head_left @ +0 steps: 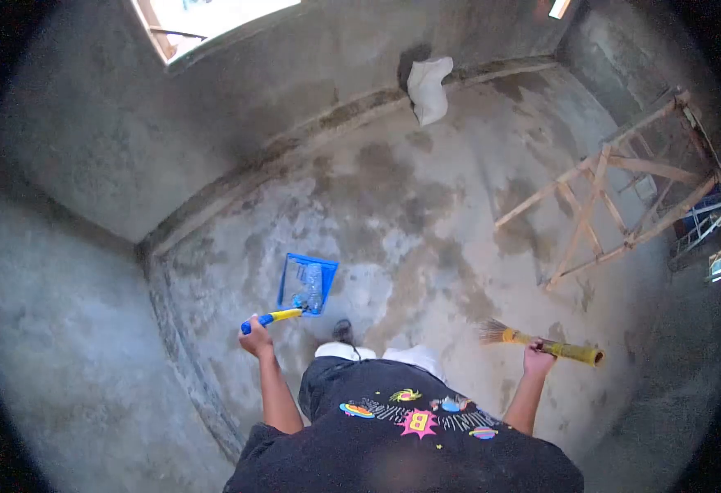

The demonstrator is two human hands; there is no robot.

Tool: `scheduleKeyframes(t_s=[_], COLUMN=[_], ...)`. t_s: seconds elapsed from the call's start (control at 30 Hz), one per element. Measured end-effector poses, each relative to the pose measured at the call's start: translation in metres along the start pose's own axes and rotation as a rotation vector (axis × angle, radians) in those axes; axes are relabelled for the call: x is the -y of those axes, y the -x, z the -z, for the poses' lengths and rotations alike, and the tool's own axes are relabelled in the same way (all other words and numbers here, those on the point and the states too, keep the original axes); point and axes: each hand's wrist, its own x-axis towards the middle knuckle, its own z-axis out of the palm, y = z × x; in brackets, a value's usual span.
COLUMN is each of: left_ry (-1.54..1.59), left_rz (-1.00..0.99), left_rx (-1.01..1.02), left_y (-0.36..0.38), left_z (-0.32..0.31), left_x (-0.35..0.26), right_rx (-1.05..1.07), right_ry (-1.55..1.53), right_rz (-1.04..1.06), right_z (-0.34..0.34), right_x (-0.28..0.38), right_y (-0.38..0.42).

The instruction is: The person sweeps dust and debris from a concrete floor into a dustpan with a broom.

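My left hand (257, 338) is closed round the blue and yellow handle of a dustpan (287, 283). Inside the blue pan lies a clear plastic bottle (313, 283), with some other small bits I cannot make out. My right hand (539, 358) grips a short broom (575, 352) by its yellow-green, tube-like handle. The broom's thin bristles (492, 332) point left, toward the middle of the floor. Between the two hands are my dark shirt and shorts, and one dark shoe shows below them.
A wooden frame of crossed poles (598, 197) stands at the right. Against the far wall leans a white sack (429, 90). The concrete floor (393, 238) has damp, dark patches. Grey walls (73, 140) rise at the left and back, with a window opening (212, 20) above.
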Motion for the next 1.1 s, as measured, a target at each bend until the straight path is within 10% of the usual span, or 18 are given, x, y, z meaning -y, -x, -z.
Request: scheduleKeyframes(t_s=[0.4,0.63,1.1], left_ry=[0.295,0.276,-0.21], left_rz=[-0.304,-0.28,-0.294], left_rx=[0.601,0.524,0.615], left_y=[0.188,0.388,0.551], left_z=[-0.612,-0.874,-1.444], left_x=[-0.314,-0.443,-0.704], right_rx=[0.296,0.167,0.565], right_ry=[0.256,0.709,0.93], right_rz=[-0.128,-0.157,0.189], right_z=[-0.4,-0.654,-1.202], right_x=[0.024,0.098,0.091], right_y=[-0.422,-0.673,-1.187])
